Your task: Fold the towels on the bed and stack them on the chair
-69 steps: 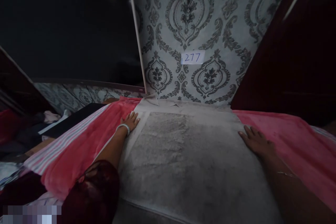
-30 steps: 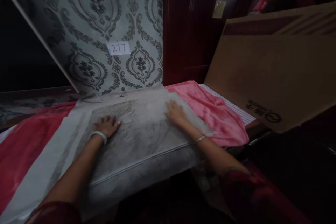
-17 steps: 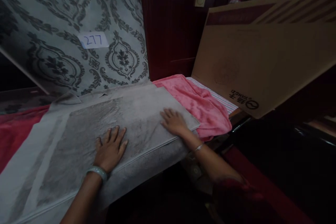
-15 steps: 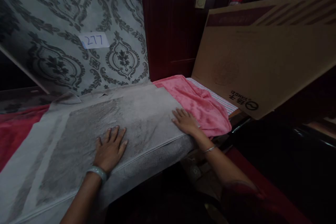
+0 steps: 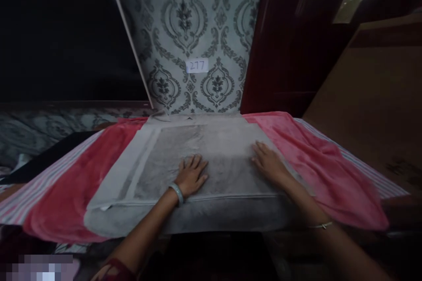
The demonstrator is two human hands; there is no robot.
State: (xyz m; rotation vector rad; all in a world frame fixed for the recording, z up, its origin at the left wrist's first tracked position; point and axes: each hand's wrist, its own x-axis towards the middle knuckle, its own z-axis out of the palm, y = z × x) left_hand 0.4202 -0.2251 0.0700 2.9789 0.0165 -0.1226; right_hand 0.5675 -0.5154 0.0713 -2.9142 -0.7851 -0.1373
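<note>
On top of a pink fleece blanket (image 5: 316,162) spread over a striped sheet (image 5: 42,182) lies a flat grey-and-white folded cloth with a darker mottled centre panel (image 5: 217,149), its near edge hanging a little over the front of the surface; the left hand (image 5: 191,175) rests palm down on the near middle of this cloth, fingers (image 5: 198,163) slightly spread and laid flat, gripping nothing, with a pale bangle (image 5: 177,193) around its wrist; the right hand (image 5: 268,162) lies palm down on the cloth's right part, close to where grey fabric meets pink blanket, fingers (image 5: 259,149) loosely apart and flat, pinching nothing, and a thin bracelet (image 5: 321,225) shows farther back on that forearm; the two hands are near each other but apart, with bare cloth between them; behind the cloth stands a wall with grey damask wallpaper (image 5: 194,22), bearing a small white label marked 277 (image 5: 197,66); to the right of it is a dark red wooden panel (image 5: 283,52), and farther right a large brown cardboard sheet (image 5: 372,105) leans over the blanket's edge; the far left is too dark to make out.
</note>
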